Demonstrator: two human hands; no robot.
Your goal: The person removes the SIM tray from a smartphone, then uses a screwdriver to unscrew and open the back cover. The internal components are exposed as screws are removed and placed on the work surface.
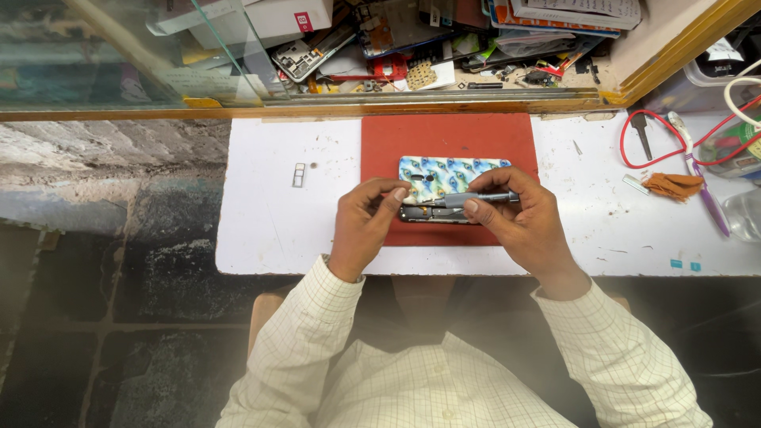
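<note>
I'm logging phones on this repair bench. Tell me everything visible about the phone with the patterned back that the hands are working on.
The phone with the peacock-feather patterned back lies lengthwise on a red rectangular mat on the white tabletop. Its cover shows blue-green feather eyes on a pale ground, with a dark camera opening. The near long edge looks opened, showing dark internals. The left hand steadies that edge; the right hand holds a grey slim screwdriver along it.

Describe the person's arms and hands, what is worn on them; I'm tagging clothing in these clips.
Both arms wear long sleeves of a cream shirt with a fine grid check: left sleeve, right sleeve. The cuffs end at the wrists. The left hand and right hand are bare, with no gloves; no rings, watch or bands show in this view.
</note>
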